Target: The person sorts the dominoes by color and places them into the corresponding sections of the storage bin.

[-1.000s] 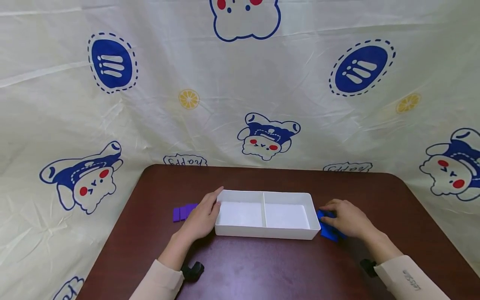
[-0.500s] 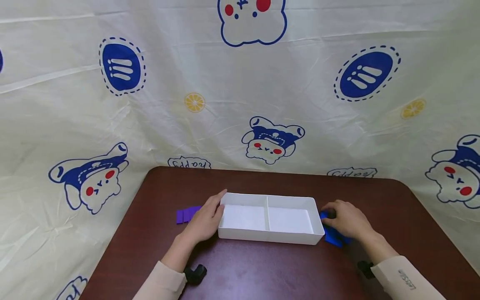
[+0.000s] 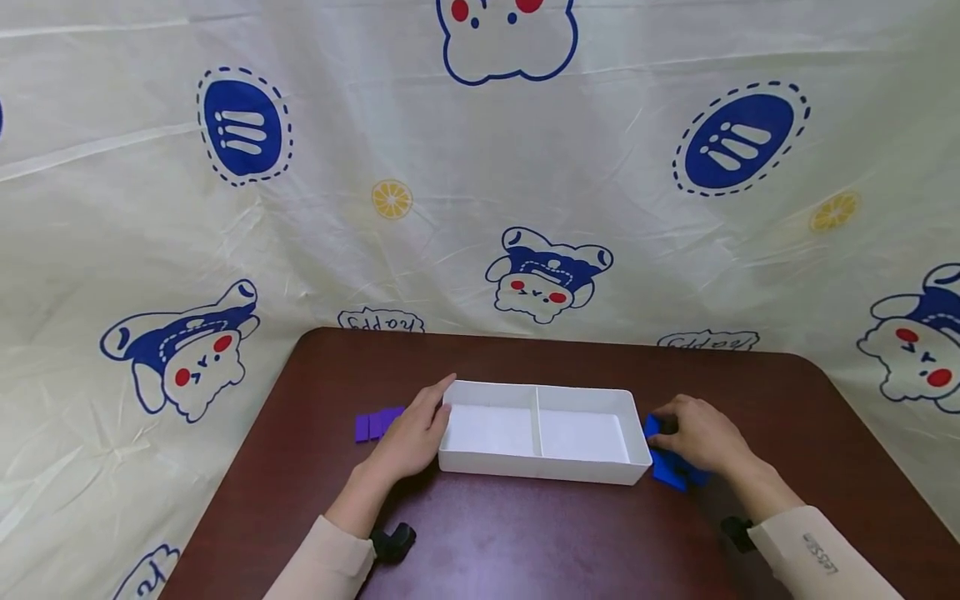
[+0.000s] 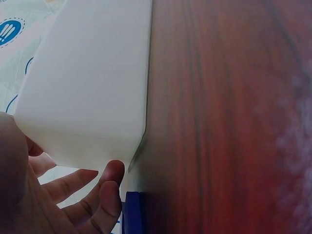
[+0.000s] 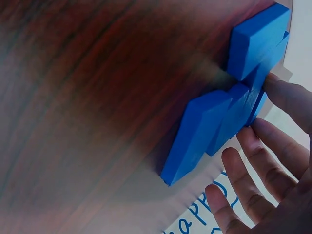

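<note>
A white two-compartment tray (image 3: 543, 468) sits on the table, with nothing visible in either compartment. My left hand (image 3: 408, 437) rests against the tray's left end. In the left wrist view its fingers (image 4: 73, 185) are fairly straight and touch the end wall. To the right of the tray lie several flat blue blocks (image 5: 204, 117), some overlapping. My right hand (image 3: 701, 433) is over them; in the right wrist view its thumb and index finger (image 5: 280, 139) pinch one blue block (image 5: 261, 73), while the other fingers stay extended. From the head view, this hand partly covers the blocks.
Several purple blocks (image 3: 372, 425) lie in a row left of my left hand, partly hidden by it. The brown table (image 3: 525, 533) has rounded far corners, and a printed white cloth (image 3: 442, 275) hangs behind it.
The head view has shifted slightly. My right thumb and fingers have barely moved at the blue blocks, and the left hand remains against the tray.
</note>
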Tool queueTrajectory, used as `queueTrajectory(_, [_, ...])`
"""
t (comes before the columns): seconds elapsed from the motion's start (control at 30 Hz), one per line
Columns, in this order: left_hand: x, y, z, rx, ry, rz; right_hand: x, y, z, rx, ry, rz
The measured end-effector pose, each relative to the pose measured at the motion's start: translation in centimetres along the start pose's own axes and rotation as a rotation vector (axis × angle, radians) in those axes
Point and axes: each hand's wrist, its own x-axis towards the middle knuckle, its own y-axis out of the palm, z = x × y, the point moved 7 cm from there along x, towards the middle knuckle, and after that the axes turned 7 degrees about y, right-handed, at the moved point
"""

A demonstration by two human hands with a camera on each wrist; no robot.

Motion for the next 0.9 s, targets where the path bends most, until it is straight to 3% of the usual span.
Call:
queueTrajectory(0.43, [0.1, 0.1, 0.1, -0.002, -0.016, 0.008, 0.0, -0.5, -0.5, 0.011, 0.031, 0.027])
queueTrajectory(0.9, [0.0, 0.0, 0.0, -0.003, -0.024, 0.021, 0.0, -1.8, -0.1, -0.002, 0.007, 0.044])
